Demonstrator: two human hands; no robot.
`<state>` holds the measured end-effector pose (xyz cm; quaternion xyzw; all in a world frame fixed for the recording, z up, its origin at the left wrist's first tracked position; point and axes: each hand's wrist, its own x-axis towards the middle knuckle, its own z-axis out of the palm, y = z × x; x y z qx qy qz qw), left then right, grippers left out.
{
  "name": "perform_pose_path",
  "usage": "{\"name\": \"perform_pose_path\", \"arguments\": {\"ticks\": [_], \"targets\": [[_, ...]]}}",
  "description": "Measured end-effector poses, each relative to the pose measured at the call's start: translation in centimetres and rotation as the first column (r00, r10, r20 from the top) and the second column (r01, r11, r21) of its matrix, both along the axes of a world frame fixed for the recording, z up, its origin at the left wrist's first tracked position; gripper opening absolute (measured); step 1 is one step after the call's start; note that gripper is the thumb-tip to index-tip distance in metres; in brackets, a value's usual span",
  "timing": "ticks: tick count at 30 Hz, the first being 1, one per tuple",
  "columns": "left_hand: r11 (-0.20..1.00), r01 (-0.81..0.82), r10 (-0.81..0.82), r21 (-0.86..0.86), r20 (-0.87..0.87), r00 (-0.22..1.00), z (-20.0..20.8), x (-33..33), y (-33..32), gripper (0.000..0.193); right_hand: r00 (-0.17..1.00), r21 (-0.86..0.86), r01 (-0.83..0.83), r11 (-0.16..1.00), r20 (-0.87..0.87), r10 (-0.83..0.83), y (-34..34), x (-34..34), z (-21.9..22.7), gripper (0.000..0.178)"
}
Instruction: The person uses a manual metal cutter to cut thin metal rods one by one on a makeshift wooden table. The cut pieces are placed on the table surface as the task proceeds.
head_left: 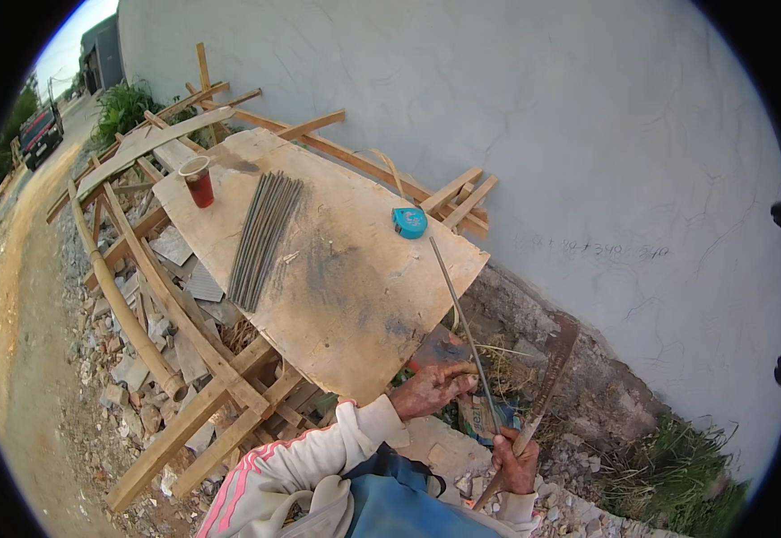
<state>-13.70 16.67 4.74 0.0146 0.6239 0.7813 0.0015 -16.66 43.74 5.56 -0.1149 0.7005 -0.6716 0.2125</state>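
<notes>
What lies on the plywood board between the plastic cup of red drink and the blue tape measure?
In the head view, a bundle of thin grey metal rods lies between the cup and the tape measure on the board.

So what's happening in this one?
A person is working outdoors beside a plastered wall. The left hand steadies a thin metal rod, while the right hand holds a rusty blade against it. On the plywood board lie a bundle of rods, a blue tape measure and a cup.
</notes>
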Motion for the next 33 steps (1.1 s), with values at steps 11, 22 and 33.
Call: {"name": "perform_pose_path", "arguments": {"ticks": [11, 22, 33], "targets": [[0.867, -0.391, 0.374, -0.308, -0.116, 0.92, 0.3, 3.3, -4.5, 0.037, 0.984, 0.245, -0.178, 0.953, 0.021, 0.178, 3.6, -6.1, -2.5, 0.031], [0.227, -0.576, 0.496, -0.785, -0.416, 0.763, -2.6, 2.4, -7.5, 0.05, 0.944, 0.479, -0.282, 0.831, -0.017, 0.329, 4.0, -10.0, -2.5, 0.033], [0.044, -0.449, 0.306, -0.892, -0.416, 0.857, -4.0, -0.9, -8.4, 0.065, 0.974, 0.26, -0.217, 0.941, 0.127, 0.19, 2.8, -8.1, -3.4, 0.035]]}}
